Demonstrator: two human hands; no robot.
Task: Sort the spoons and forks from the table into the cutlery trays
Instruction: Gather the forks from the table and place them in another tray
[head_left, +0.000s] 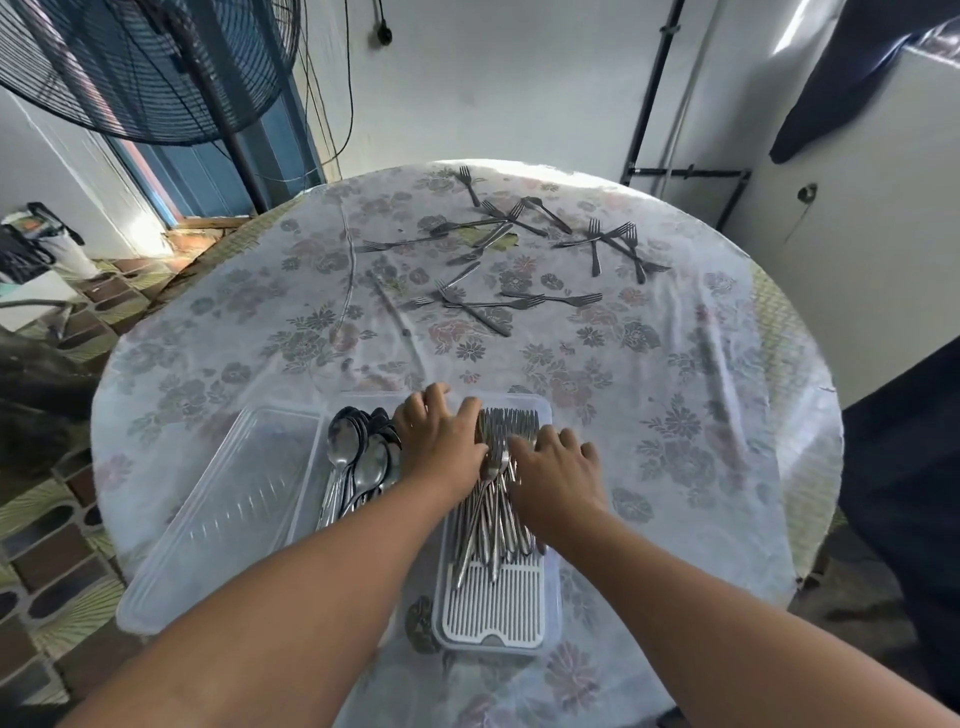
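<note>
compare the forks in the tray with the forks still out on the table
The metal forks in the white slatted tray lie bunched, tines mostly pointing away, between both hands. The metal forks on the floral tablecloth lie scattered and crossed at the far side, untouched. Both look like the same plain silver kind.

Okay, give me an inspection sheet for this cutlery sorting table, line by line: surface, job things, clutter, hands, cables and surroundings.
Surface: round table under a floral cloth.
Job's things: loose forks scattered at the far side; fork tray holding a bundle of forks; spoons piled left of it; clear lid further left.
Clutter: nothing seen.
Hands: left hand and right hand rest flat on the tray's forks, fingers spread.
Cables: wires hanging down the far wall.
Surroundings: standing fan at left, blue door, tiled floor.
</note>
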